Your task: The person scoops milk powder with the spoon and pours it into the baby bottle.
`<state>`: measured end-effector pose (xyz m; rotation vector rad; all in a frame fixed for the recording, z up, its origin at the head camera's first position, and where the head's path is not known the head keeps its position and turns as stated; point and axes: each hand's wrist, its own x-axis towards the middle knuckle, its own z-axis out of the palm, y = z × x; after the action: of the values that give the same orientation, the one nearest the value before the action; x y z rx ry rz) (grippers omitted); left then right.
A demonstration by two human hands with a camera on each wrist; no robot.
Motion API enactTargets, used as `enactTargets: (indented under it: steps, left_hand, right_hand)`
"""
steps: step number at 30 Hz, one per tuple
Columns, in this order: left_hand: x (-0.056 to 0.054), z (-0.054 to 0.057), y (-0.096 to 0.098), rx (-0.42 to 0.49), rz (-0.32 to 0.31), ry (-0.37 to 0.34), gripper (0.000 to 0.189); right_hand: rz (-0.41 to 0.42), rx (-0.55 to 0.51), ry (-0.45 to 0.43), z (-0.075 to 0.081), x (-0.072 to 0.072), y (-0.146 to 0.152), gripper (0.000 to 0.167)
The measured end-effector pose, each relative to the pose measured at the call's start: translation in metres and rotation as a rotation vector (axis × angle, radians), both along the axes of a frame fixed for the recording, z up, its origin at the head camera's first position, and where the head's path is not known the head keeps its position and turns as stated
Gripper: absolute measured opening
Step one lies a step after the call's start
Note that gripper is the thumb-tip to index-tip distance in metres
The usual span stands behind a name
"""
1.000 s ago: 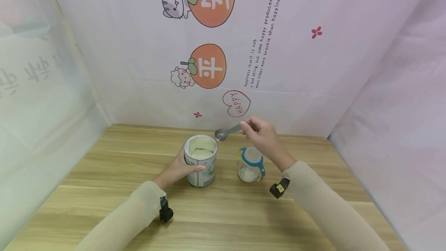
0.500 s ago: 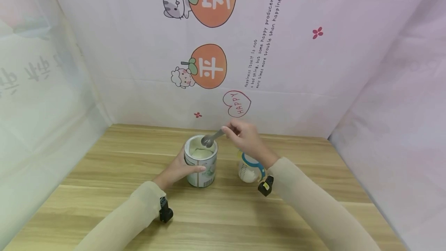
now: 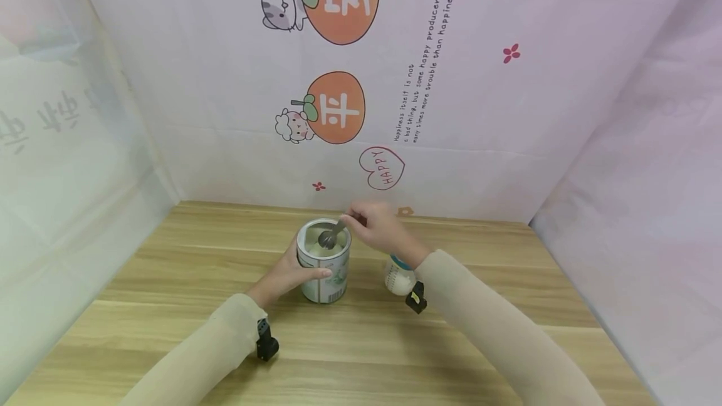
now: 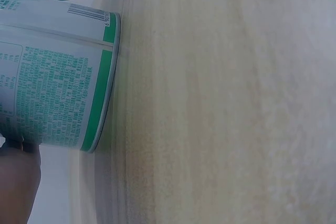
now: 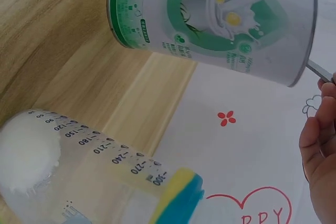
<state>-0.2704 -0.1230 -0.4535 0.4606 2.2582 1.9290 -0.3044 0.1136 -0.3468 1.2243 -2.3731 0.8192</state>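
Note:
An open milk powder tin [image 3: 333, 284] stands upright on the table, pale powder inside it. My left hand [image 3: 289, 275] grips the tin's left side, its thumb across the front. With thumb and fingers my right hand [image 3: 379, 228] pinches the handle of a grey measuring spoon [image 3: 326, 239], whose bowl is down inside the tin's mouth. Just right of the tin, a baby bottle [image 3: 398, 278] stands partly hidden beneath my right forearm. The right wrist view shows white powder [image 5: 29, 150] at the bottle's base and millilitre marks along its side.
The wooden table [image 3: 338, 356] ends at a white printed cloth [image 3: 225, 161] hung behind it, with more cloth on both sides. A small black camera [image 3: 417, 298] sits at my right wrist, close by the bottle.
My right hand has moved left from above the bottle, carrying the spoon over the tin's rim and down into it. The left hand and tin have stayed in place.

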Motion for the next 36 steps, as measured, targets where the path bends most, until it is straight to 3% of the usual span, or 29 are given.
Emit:
enactTargets:
  steps: [13,17,25,36]
  left_hand:
    - [-0.001,-0.002,-0.002,0.011,-0.032,0.013,0.103]
    - [-0.002,-0.002,-0.001,0.032,-0.044,0.013,0.102]
    - [0.000,0.001,0.000,0.057,-0.050,0.013,0.101]
    - [0.000,-0.001,0.000,0.059,-0.050,0.013,0.103]
  right_hand:
    - [0.055,0.217,0.088,-0.001,0.002,-0.018,0.009]
    - [0.083,0.279,0.068,-0.003,0.001,-0.018,0.010]
    - [0.163,0.307,0.050,0.000,-0.004,-0.021,0.011]
    - [0.163,0.370,-0.030,0.006,0.000,-0.021,0.015]
